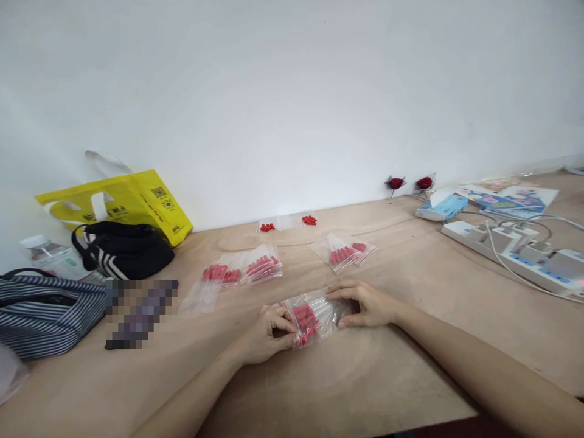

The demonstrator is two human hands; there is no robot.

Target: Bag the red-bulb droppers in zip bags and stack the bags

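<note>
Hands, the left hand (272, 331) pinching the red-striped end and the right hand (365, 304) gripping the other, hold a clear plastic bag (319, 311) of red-ended sticks (306, 321) over the pale brown wooden table (328, 389). Beyond it, overlapping clear bags (261, 264) with red contents lie left, another cluster (345, 253) right, and two red bunches (309, 220) near the white wall (283, 109).

The tan table (378, 380) bears plastic packets (263, 266) and a power strip (531, 266).
</note>
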